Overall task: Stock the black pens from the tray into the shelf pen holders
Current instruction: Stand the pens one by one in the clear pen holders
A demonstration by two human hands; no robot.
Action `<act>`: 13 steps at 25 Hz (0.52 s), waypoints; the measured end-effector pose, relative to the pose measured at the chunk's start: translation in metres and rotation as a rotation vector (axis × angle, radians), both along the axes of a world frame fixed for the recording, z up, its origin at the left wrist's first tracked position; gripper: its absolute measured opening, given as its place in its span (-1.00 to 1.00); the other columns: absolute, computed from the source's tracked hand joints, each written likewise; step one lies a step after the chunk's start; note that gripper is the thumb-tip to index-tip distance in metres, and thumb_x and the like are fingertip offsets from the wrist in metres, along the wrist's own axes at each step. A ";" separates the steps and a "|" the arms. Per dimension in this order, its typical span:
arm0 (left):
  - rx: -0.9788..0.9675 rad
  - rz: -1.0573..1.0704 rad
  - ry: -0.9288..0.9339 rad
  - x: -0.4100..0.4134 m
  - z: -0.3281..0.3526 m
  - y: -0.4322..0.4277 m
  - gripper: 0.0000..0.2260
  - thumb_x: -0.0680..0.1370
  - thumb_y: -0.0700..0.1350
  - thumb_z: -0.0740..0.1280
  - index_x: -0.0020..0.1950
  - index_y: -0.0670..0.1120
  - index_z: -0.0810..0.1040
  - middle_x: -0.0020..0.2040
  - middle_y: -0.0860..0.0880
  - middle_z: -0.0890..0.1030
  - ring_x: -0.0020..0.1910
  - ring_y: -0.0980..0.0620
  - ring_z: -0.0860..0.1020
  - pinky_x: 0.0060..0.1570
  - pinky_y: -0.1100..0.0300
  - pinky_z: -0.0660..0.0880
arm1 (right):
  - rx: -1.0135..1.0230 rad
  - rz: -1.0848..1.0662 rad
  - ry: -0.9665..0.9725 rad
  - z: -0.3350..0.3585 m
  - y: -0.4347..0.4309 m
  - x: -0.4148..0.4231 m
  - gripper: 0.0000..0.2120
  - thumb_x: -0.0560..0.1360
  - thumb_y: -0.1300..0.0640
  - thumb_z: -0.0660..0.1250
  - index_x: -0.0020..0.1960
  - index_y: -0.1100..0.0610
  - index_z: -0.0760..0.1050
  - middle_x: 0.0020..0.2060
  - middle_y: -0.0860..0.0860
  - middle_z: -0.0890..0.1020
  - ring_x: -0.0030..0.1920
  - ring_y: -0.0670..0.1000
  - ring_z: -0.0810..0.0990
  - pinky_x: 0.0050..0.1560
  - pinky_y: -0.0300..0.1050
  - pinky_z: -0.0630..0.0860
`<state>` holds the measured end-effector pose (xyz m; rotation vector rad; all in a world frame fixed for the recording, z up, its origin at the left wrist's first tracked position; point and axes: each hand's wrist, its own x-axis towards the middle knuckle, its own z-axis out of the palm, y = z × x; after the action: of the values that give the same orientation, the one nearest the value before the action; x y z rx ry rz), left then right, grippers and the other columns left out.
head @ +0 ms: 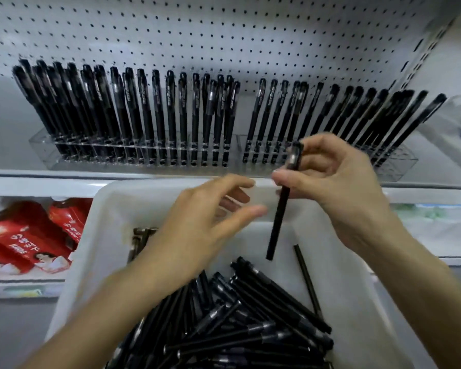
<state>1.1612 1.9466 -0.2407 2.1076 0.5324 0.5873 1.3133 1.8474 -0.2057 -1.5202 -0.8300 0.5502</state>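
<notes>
My right hand [338, 187] pinches one black pen [280, 214] near its cap end, holding it upright over the far side of the white tray [109, 209]. My left hand [205, 222] hovers beside it with relaxed, spread fingers and holds nothing. A heap of loose black pens [240, 320] fills the near part of the tray. On the shelf behind stand two clear pen holders, the left holder [133, 153] and the right holder [394, 163], both packed with several upright black pens. A narrow gap [241, 123] separates the two rows.
A white pegboard [224, 35] backs the shelf. Red packaged goods [30, 235] lie on the lower shelf at the left. Pale packages [437, 222] sit on the lower shelf at the right. The shelf's front edge [64, 177] runs just behind the tray.
</notes>
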 end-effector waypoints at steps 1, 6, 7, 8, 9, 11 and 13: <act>-0.087 -0.010 -0.018 0.006 0.002 -0.005 -0.60 0.34 0.30 0.31 0.10 0.18 0.54 -0.08 0.18 0.62 -0.05 0.25 0.58 -0.01 0.24 0.53 | 0.037 -0.020 -0.036 0.005 0.004 0.001 -0.59 0.18 0.15 0.53 -0.02 0.16 0.50 -0.29 0.05 0.65 -0.25 0.02 0.68 -0.21 -0.09 0.64; -0.275 0.088 -0.156 0.030 0.010 -0.016 -0.80 0.34 -0.13 0.52 -0.19 0.16 0.61 -0.24 0.12 0.66 -0.24 0.16 0.63 -0.18 0.27 0.56 | 0.186 -0.077 -0.238 0.011 0.018 0.000 -0.62 0.28 0.22 0.55 0.01 0.06 0.48 -0.24 0.14 0.64 -0.20 0.05 0.66 -0.12 -0.05 0.62; -0.289 0.112 -0.167 0.033 0.011 -0.014 -0.79 0.34 -0.19 0.52 -0.21 0.13 0.62 -0.27 0.08 0.66 -0.26 0.13 0.63 -0.23 0.27 0.56 | 0.203 -0.084 -0.243 0.012 0.019 0.001 -0.62 0.28 0.22 0.55 0.01 0.04 0.48 -0.24 0.14 0.64 -0.19 0.05 0.66 -0.11 -0.04 0.62; -0.293 0.124 -0.175 0.035 0.012 -0.012 -0.79 0.34 -0.22 0.51 -0.23 0.10 0.63 -0.29 0.06 0.66 -0.28 0.10 0.63 -0.24 0.24 0.57 | 0.218 -0.088 -0.249 0.014 0.020 0.003 -0.61 0.29 0.22 0.55 0.02 0.02 0.47 -0.24 0.13 0.63 -0.19 0.05 0.65 -0.11 -0.04 0.62; -0.293 0.125 -0.187 0.037 0.014 -0.010 -0.80 0.35 -0.24 0.50 -0.23 0.08 0.64 -0.30 0.05 0.66 -0.27 0.08 0.64 -0.22 0.18 0.59 | 0.223 -0.089 -0.263 0.016 0.021 0.005 -0.62 0.30 0.20 0.54 0.03 0.01 0.47 -0.23 0.11 0.63 -0.19 0.05 0.65 -0.11 -0.03 0.62; -0.305 0.113 -0.211 0.040 0.018 -0.004 -0.80 0.36 -0.27 0.48 -0.24 0.05 0.64 -0.29 0.04 0.66 -0.23 0.03 0.65 -0.14 0.05 0.61 | 0.230 -0.047 -0.289 0.022 0.020 0.009 -0.65 0.34 0.19 0.51 0.06 0.00 0.48 -0.24 0.03 0.61 -0.21 0.03 0.66 -0.14 -0.03 0.63; -0.314 0.107 -0.226 0.043 0.018 0.004 -0.79 0.38 -0.28 0.46 -0.22 0.06 0.64 -0.27 0.01 0.67 -0.20 0.00 0.66 -0.11 0.02 0.60 | 0.238 0.009 -0.288 0.028 0.022 0.017 -0.69 0.37 0.24 0.48 0.06 0.03 0.50 -0.24 -0.01 0.59 -0.23 0.01 0.66 -0.17 -0.09 0.63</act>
<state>1.2042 1.9503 -0.2222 1.7008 0.5700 0.7405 1.3306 1.8694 -0.1779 -1.3931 -1.0837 0.2296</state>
